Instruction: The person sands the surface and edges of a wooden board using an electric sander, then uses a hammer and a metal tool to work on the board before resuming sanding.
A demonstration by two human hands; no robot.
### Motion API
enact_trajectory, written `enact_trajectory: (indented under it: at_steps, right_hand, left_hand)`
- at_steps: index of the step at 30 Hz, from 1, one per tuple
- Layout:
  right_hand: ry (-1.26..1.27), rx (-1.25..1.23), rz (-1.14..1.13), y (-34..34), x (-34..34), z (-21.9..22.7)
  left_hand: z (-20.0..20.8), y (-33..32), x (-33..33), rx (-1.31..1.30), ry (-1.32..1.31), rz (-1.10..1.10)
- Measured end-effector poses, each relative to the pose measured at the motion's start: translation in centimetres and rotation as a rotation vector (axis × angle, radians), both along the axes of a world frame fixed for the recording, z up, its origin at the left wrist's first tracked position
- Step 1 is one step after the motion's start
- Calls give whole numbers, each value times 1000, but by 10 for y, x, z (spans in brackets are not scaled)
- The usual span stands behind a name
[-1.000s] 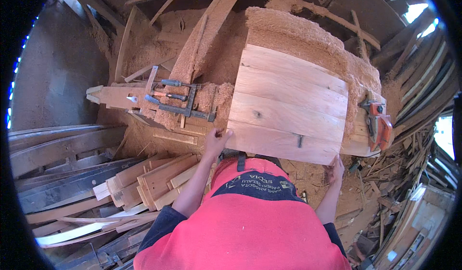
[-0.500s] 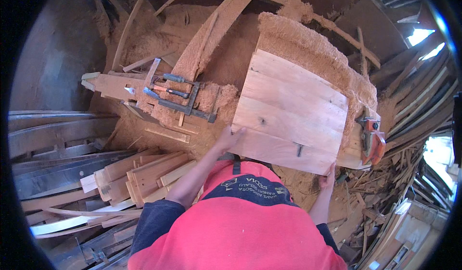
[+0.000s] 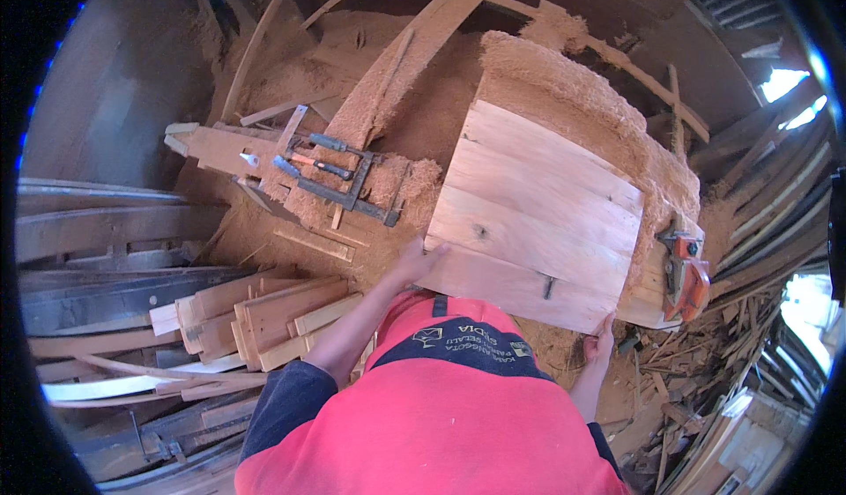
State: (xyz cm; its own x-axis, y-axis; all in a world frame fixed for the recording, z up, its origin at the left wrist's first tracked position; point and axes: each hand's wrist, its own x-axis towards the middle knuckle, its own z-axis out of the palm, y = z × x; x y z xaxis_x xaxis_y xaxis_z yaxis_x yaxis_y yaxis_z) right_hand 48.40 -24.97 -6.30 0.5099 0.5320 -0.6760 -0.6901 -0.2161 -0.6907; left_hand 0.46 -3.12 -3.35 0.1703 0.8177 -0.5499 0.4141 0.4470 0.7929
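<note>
A pale wooden panel (image 3: 538,213) of several joined boards, with a few dark knots, lies in front of me on a shaving-covered workbench. My left hand (image 3: 418,261) grips its near left corner, with the thumb side showing and the other fingers partly hidden. At the near right corner my right hand (image 3: 599,342) is closed on the panel's edge, fingers curled against it. Just right of the panel rests an orange and grey power tool (image 3: 686,279). Deep wood shavings (image 3: 573,76) are heaped along the panel's far side.
Dark clamps (image 3: 352,182) with blue handles and a hammer (image 3: 322,166) lie on a narrow bench to the left. Stacked boards (image 3: 273,314) stand at the near left. Scrap strips (image 3: 696,389) litter the right side. A long shaving-covered plank (image 3: 401,67) rises behind.
The whole view has shifted slightly, so the bench and panel appear a little lower and further right. Both hands keep their hold on the panel's near corners.
</note>
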Motion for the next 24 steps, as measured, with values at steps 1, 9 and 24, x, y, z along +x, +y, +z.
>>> enact_trajectory:
  at_steps: [1, 9, 24]
  right_hand:
    - [6, -5, 16, -1, 0, -2]
    - [-449, -266, 63, 6, -3, 2]
    - [-1406, -260, 131, 108, -99, 46]
  left_hand:
    - [-5, -1, -2, 28, -35, -8]
    - [-128, 32, -92, -89, -40, 1143]
    - [-219, 118, -156, 186, -393, 1250]
